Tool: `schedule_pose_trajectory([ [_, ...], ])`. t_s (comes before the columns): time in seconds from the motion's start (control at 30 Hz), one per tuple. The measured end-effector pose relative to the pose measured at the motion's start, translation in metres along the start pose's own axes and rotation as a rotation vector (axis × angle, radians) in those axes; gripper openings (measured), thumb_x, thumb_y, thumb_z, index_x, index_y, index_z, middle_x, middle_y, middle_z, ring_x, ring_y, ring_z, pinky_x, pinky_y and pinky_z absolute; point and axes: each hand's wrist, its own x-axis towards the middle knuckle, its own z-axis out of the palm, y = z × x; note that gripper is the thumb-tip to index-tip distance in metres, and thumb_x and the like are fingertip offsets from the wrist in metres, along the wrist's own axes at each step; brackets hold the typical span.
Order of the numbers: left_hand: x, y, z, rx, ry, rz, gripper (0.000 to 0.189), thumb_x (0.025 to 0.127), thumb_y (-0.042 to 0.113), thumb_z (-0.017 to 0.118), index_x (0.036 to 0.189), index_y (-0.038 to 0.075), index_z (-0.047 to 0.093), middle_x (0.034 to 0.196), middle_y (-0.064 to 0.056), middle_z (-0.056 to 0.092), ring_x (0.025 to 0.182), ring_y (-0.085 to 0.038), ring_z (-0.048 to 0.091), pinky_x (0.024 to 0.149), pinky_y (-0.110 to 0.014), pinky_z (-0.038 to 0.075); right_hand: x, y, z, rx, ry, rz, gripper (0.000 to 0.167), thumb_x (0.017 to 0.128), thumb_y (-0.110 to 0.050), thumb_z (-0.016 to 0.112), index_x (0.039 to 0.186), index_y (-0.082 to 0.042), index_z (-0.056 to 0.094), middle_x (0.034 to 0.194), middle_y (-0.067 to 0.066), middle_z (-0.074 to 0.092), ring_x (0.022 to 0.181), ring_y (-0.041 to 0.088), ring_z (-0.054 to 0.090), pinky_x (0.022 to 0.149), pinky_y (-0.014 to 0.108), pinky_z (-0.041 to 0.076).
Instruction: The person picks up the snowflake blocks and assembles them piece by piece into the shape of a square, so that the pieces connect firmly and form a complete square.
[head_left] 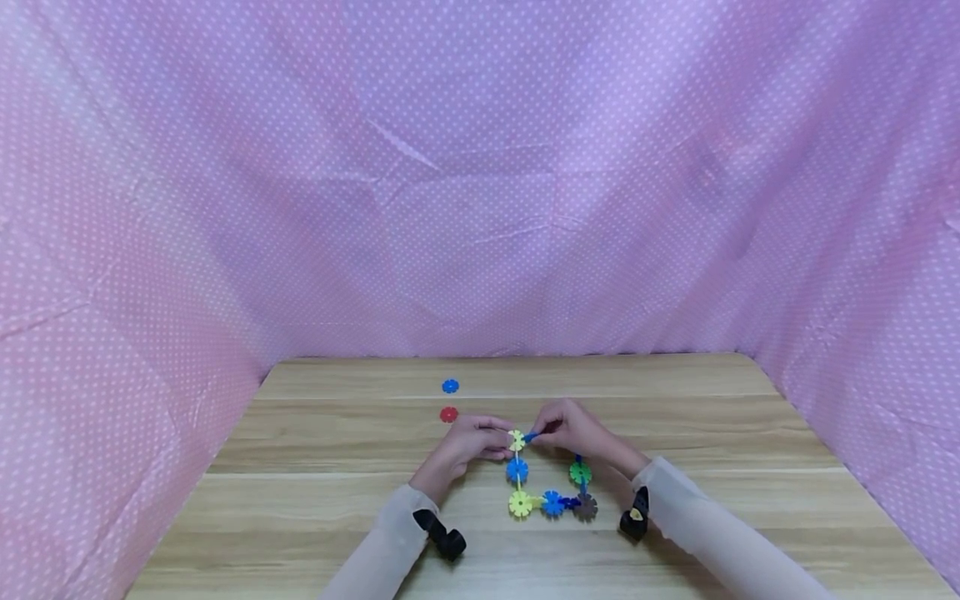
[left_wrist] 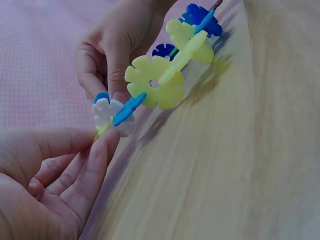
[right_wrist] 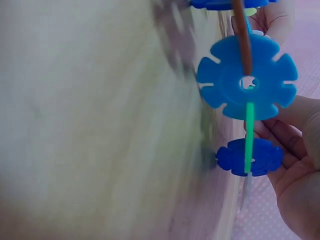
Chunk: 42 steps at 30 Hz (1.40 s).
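Note:
Between the hands is a chain of slotted plastic snowflake discs, bent into a rough square. My left hand (head_left: 468, 442) pinches a yellow disc (head_left: 517, 440) at the far left corner between thumb and fingers. From the right, my right hand (head_left: 576, 427) pinches a blue disc (head_left: 530, 437) touching that yellow one. Down the left side are a blue disc (head_left: 517, 471) and a larger-looking yellow disc (head_left: 520, 503). A brown disc (head_left: 586, 507) marks the near right corner, below a green disc (head_left: 581, 472). A white disc (left_wrist: 103, 111) shows beside the left fingertips in the left wrist view.
Two loose discs, one blue (head_left: 450, 386) and one red (head_left: 448, 414), lie on the wooden table (head_left: 337, 467) beyond the left hand. Pink dotted cloth (head_left: 480, 250) hangs behind and along both sides. Each wrist wears a black camera strap.

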Motion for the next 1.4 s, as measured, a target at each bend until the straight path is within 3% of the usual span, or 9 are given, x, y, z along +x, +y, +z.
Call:
schedule_pose_trajectory([
  [0.2, 0.000, 0.001, 0.002, -0.033, 0.025, 0.019, 0.029, 0.091, -0.002, 0.071, 0.119, -0.008, 0.070, 0.093, -0.012, 0.077, 0.071, -0.013, 0.074, 0.074, -0.027, 0.063, -0.001, -0.001, 0.003, 0.024, 0.030, -0.028, 0.005, 0.087, 0.003, 0.075, 0.086, 0.001, 0.078, 0.085, 0.017, 0.075, 0.073, 0.000, 0.058, 0.064, 0.019, 0.051],
  [0.4, -0.003, 0.002, 0.000, 0.006, 0.018, 0.005, 0.027, 0.092, 0.000, 0.070, 0.118, -0.006, 0.071, 0.094, -0.011, 0.077, 0.073, -0.014, 0.074, 0.074, -0.028, 0.063, 0.001, -0.003, 0.006, -0.006, 0.023, -0.035, 0.005, 0.088, 0.002, 0.075, 0.084, 0.000, 0.078, 0.085, 0.015, 0.075, 0.073, 0.000, 0.059, 0.065, 0.019, 0.053],
  [0.57, -0.005, 0.003, -0.007, 0.069, -0.039, -0.009, 0.030, 0.090, 0.002, 0.072, 0.120, -0.004, 0.071, 0.091, -0.009, 0.078, 0.075, -0.013, 0.074, 0.073, -0.027, 0.062, 0.007, -0.011, 0.002, -0.055, -0.069, -0.005, 0.002, 0.087, -0.002, 0.078, 0.085, -0.001, 0.078, 0.086, 0.010, 0.075, 0.074, 0.001, 0.060, 0.066, 0.018, 0.053],
  [0.7, -0.009, 0.005, -0.014, 0.149, -0.093, 0.024, 0.033, 0.087, 0.001, 0.075, 0.120, -0.001, 0.071, 0.094, -0.007, 0.077, 0.081, -0.014, 0.073, 0.077, -0.031, 0.062, 0.017, -0.021, -0.010, -0.067, -0.218, 0.034, 0.012, 0.084, -0.004, 0.081, 0.095, -0.001, 0.077, 0.092, 0.009, 0.076, 0.079, 0.007, 0.066, 0.071, 0.020, 0.057],
  [0.83, -0.016, 0.004, -0.016, 0.206, -0.140, 0.087, 0.033, 0.085, -0.002, 0.077, 0.117, -0.001, 0.072, 0.095, -0.007, 0.076, 0.081, -0.012, 0.071, 0.075, -0.031, 0.062, 0.031, -0.034, -0.025, -0.114, -0.331, -0.001, 0.021, 0.086, -0.002, 0.077, 0.107, -0.001, 0.075, 0.101, 0.013, 0.076, 0.088, 0.014, 0.069, 0.079, 0.023, 0.058],
  [1.0, -0.024, 0.003, -0.017, 0.247, -0.164, 0.128, 0.033, 0.083, -0.004, 0.078, 0.115, -0.003, 0.071, 0.089, -0.004, 0.073, 0.077, -0.011, 0.068, 0.071, -0.027, 0.061, 0.061, -0.043, -0.028, -0.179, -0.313, -0.095, 0.022, 0.091, 0.001, 0.067, 0.111, 0.006, 0.073, 0.103, 0.019, 0.075, 0.090, 0.018, 0.070, 0.084, 0.027, 0.058],
  [1.17, -0.028, 0.001, -0.019, 0.299, -0.171, 0.137, 0.033, 0.082, -0.002, 0.080, 0.114, -0.001, 0.072, 0.089, -0.003, 0.071, 0.078, -0.010, 0.064, 0.068, -0.024, 0.057, 0.095, -0.045, -0.012, -0.219, -0.307, -0.098, 0.023, 0.092, -0.002, 0.068, 0.115, 0.004, 0.072, 0.105, 0.016, 0.076, 0.091, 0.016, 0.069, 0.082, 0.022, 0.057],
  [1.3, -0.028, -0.001, -0.019, 0.310, -0.176, 0.152, 0.032, 0.081, -0.002, 0.080, 0.113, -0.001, 0.073, 0.090, -0.005, 0.070, 0.081, -0.010, 0.063, 0.067, -0.022, 0.055, 0.114, -0.045, 0.008, -0.205, -0.408, -0.111, 0.029, 0.094, 0.000, 0.067, 0.123, 0.003, 0.070, 0.114, 0.019, 0.074, 0.090, 0.019, 0.070, 0.080, 0.021, 0.057],
  [1.4, -0.028, -0.001, -0.019, 0.299, -0.171, 0.169, 0.031, 0.080, -0.003, 0.081, 0.110, -0.003, 0.073, 0.089, -0.005, 0.069, 0.080, -0.009, 0.061, 0.065, -0.020, 0.053, 0.123, -0.043, 0.022, -0.202, -0.480, -0.122, 0.032, 0.095, 0.002, 0.065, 0.127, 0.002, 0.068, 0.111, 0.019, 0.075, 0.086, 0.017, 0.070, 0.077, 0.019, 0.056],
])
